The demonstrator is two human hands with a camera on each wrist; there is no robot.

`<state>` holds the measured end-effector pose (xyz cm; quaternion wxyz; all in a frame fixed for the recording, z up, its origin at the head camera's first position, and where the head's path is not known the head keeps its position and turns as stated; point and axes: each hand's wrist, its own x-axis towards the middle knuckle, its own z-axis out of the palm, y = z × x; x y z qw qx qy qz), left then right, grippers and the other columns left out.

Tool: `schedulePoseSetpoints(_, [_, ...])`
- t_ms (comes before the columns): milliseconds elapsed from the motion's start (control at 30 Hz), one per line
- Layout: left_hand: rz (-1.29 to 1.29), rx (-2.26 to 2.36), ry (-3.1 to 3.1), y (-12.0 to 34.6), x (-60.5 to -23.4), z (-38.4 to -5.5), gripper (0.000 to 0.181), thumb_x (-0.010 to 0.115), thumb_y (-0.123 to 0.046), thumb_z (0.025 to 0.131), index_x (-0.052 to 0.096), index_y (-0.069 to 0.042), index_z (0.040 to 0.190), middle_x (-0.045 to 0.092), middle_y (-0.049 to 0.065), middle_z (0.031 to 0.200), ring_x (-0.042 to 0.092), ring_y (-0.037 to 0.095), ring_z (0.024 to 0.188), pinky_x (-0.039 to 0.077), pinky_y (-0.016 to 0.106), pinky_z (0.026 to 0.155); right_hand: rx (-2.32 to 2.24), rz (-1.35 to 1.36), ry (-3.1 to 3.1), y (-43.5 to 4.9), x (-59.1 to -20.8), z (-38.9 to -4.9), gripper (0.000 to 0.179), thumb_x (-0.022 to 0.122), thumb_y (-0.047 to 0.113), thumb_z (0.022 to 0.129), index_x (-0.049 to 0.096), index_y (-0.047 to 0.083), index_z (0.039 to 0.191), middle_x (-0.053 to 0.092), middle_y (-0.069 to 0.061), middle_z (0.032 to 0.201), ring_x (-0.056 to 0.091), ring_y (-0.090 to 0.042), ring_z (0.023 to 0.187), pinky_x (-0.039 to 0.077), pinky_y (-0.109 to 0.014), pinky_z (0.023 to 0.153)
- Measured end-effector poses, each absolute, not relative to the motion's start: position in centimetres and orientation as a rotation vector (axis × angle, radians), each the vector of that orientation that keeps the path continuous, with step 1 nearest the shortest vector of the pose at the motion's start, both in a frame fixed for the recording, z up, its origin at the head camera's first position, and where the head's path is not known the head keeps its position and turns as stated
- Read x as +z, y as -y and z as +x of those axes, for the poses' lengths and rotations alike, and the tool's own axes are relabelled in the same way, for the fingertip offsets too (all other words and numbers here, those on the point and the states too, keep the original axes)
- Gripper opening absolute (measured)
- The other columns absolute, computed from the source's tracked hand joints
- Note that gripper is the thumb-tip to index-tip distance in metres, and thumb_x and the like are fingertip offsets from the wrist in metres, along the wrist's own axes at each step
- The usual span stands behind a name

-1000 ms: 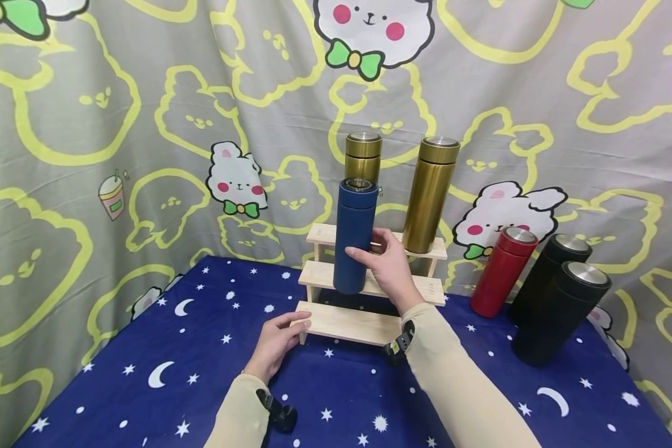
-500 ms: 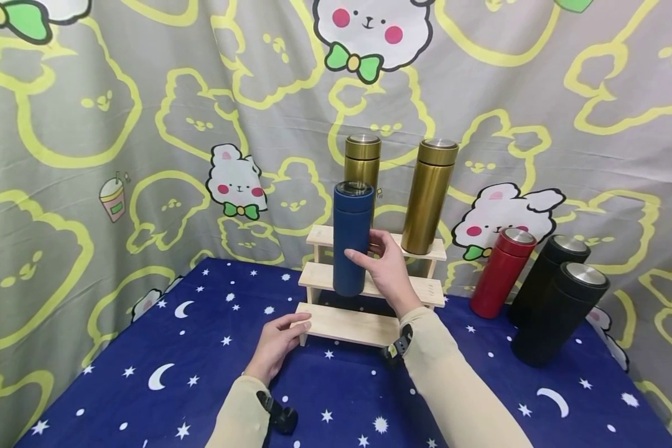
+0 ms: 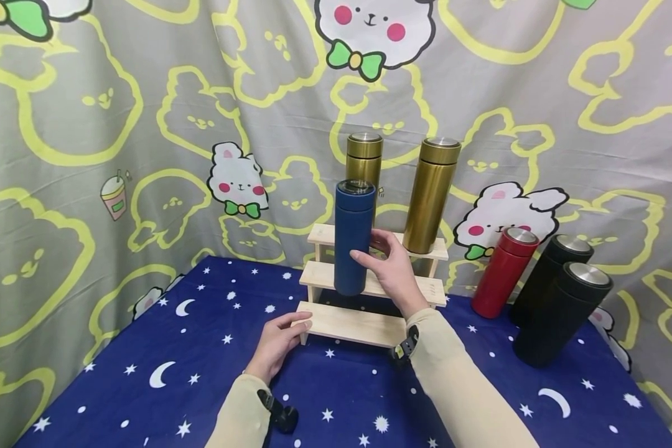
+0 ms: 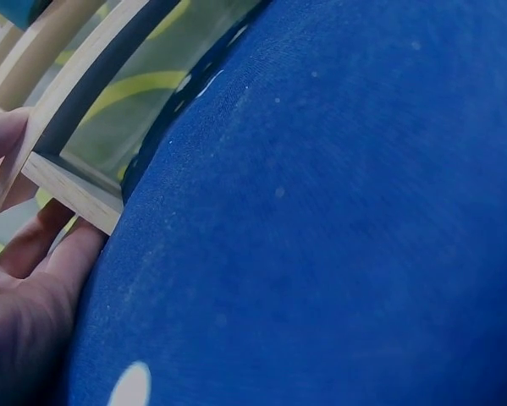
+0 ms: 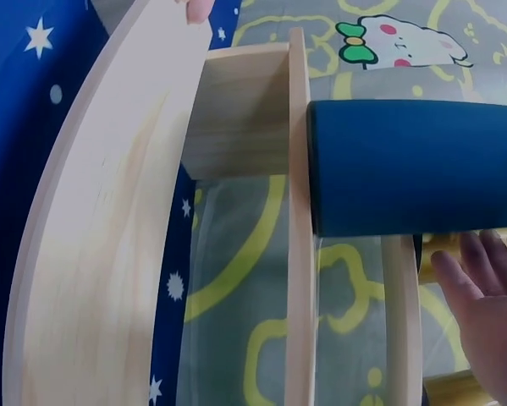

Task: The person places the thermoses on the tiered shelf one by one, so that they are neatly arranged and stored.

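Note:
A blue vacuum flask (image 3: 354,242) stands upright on the middle step of a three-tier wooden stand (image 3: 353,325). My right hand (image 3: 394,267) is at its right side, thumb in front of it in the head view. In the right wrist view the thumb and fingers (image 5: 482,271) look loosely spread beside the flask, not wrapped round it. My left hand (image 3: 277,342) grips the left end of the lowest step, thumb on top and fingers beneath in the left wrist view. Two gold flasks (image 3: 431,199) stand on the top step, one partly hidden behind the blue flask.
To the right of the stand, a red flask (image 3: 501,274) and two black flasks (image 3: 560,317) stand on the table. A dark blue cloth (image 3: 201,410) with moons and stars covers the table. A patterned grey curtain (image 3: 291,124) hangs behind and at the sides.
The blue flask has straightened slightly, its top shifting a little left. My right thumb has slid slightly right across its front. My left hand stays at the stand.

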<state>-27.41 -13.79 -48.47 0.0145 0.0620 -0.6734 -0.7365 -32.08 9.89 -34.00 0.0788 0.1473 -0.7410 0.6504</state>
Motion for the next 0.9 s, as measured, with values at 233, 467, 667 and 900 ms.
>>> schedulePoseSetpoints(233, [0.208, -2.283, 2.106, 13.8, -47.7, -27.1, 0.029, 0.077, -0.01, 0.086, 0.072, 0.001, 0.113, 0.056, 0.02, 0.133, 0.062, 0.018, 0.098, 0.053, 0.029, 0.084, 1.993, 0.443, 2.196, -11.0, -33.1, -30.7, 0.06, 0.073, 0.015, 0.091, 0.043, -0.003, 0.14, 0.048, -0.02, 0.14, 0.044, -0.031, 0.13, 0.039, -0.041, 0.106])
schedulePoseSetpoints(467, [0.222, -2.279, 2.105, 13.7, -48.3, -27.5, 0.03, 0.078, -0.012, 0.085, 0.073, -0.001, 0.113, 0.056, 0.019, 0.133, 0.062, 0.021, 0.103, 0.052, 0.033, 0.088, 1.929, 0.454, 2.179, -13.2, -35.1, -31.4, 0.062, 0.075, 0.023, 0.09, 0.044, -0.001, 0.139, 0.05, -0.018, 0.138, 0.049, -0.026, 0.127, 0.039, -0.043, 0.105])
schedulePoseSetpoints(667, [0.173, -2.306, 2.085, 13.8, -48.3, -27.5, 0.029, 0.076, -0.01, 0.087, 0.072, 0.001, 0.113, 0.054, 0.021, 0.134, 0.062, 0.023, 0.106, 0.05, 0.038, 0.091, 1.931, 0.424, 2.166, -15.0, -35.6, -31.0, 0.064, 0.073, 0.026, 0.091, 0.04, -0.001, 0.14, 0.051, -0.017, 0.137, 0.05, -0.025, 0.125, 0.042, -0.037, 0.103])
schedulePoseSetpoints(900, [0.172, -2.298, 2.089, 13.8, -48.3, -27.6, 0.028, 0.075, -0.009, 0.087, 0.072, 0.002, 0.113, 0.055, 0.022, 0.133, 0.062, 0.024, 0.106, 0.05, 0.04, 0.091, 1.93, 0.371, 2.165, -16.9, -36.5, -30.5, 0.063, 0.068, 0.025, 0.095, 0.036, -0.002, 0.143, 0.051, -0.017, 0.138, 0.049, -0.026, 0.126, 0.044, -0.022, 0.097])
